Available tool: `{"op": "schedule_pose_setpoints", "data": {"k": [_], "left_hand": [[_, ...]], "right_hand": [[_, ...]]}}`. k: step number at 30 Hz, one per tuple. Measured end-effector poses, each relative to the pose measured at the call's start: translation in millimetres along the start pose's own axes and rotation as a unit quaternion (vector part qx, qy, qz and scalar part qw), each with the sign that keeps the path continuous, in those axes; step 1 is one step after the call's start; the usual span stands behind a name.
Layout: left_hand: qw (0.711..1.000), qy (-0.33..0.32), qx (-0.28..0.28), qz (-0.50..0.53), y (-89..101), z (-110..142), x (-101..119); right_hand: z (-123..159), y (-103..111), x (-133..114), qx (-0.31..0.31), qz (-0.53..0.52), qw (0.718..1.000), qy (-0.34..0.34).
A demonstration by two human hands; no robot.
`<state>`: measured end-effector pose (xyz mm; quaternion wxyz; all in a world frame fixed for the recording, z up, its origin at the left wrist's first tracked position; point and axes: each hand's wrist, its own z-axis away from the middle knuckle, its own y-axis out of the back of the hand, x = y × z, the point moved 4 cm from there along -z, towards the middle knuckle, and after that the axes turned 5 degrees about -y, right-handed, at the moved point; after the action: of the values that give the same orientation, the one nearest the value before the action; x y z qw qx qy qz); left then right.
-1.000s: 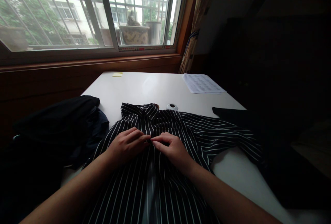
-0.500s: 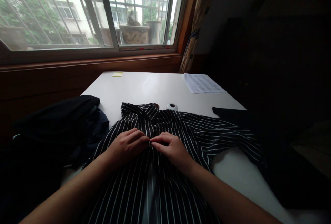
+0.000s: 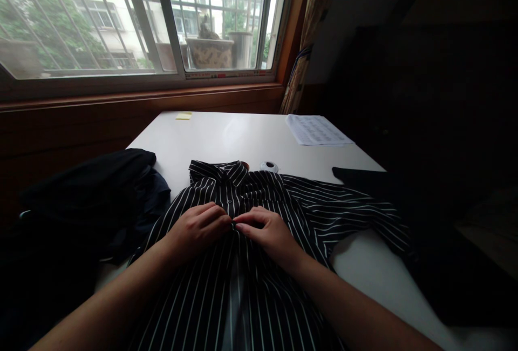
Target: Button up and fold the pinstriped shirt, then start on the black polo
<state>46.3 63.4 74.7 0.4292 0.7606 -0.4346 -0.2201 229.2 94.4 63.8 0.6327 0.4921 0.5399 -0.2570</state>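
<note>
A black shirt with white stripes [image 3: 194, 297] lies front up, its collar pointing toward the window and one sleeve stretched out to the right. My left hand [image 3: 201, 225] and my right hand [image 3: 265, 231] meet at the front placket, fingertips nearly touching. Both pinch the cloth at the placket there; whether a button is between the fingers is hidden. Just above my fingers a small button [image 3: 229, 201] shows on the placket. Below my hands the two front edges part, leaving a narrow gap.
The white table [image 3: 218, 137] carries a yellow sticky note [image 3: 183, 116], printed sheets [image 3: 318, 130] and a round white object with a dark centre [image 3: 269, 167]. Dark clothes [image 3: 97, 194] are heaped at left; dark cloth [image 3: 421, 221] lies at right. Beyond stands a barred window [image 3: 218, 21].
Both hands stay at almost the same spot, still pinching the placket. My fingers have shifted slightly, and the button above them now shows more plainly.
</note>
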Motion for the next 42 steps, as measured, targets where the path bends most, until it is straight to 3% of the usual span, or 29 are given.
{"op": "schedule_pose_setpoints", "data": {"k": [42], "left_hand": [[1.0, -0.02, 0.019, -0.001, 1.5, 6.3, 1.2]], "right_hand": [[4.5, -2.8, -2.3, 0.023, 0.057, 0.997, 0.052]]}}
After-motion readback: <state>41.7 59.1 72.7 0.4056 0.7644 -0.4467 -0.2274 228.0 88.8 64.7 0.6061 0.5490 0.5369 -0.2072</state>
